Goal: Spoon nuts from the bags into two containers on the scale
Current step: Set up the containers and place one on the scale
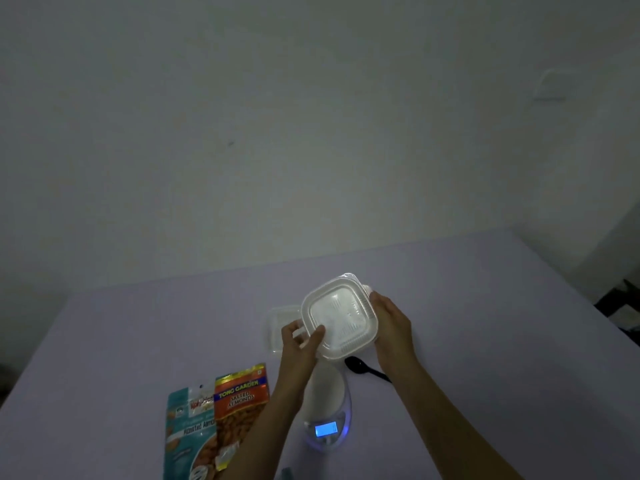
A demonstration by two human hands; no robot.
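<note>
I hold square lidded container (337, 315) between both hands, raised off table (485, 341), tilted toward me. Left hand (301, 341) at its near-left corner: thumb on lid, fingers curled under rim, pinching. Right hand (391, 320) cups right wall; fingertips hidden behind it. Scale (327, 393) sits just below and nearer me, display lit, platform bare. Second clear container (282, 323) rests on table just left. Black spoon (363, 368) lies right of scale, nearer right hand. Almond bags (240, 400) lie by near edge, left. My guess: lid comes off first.
</note>
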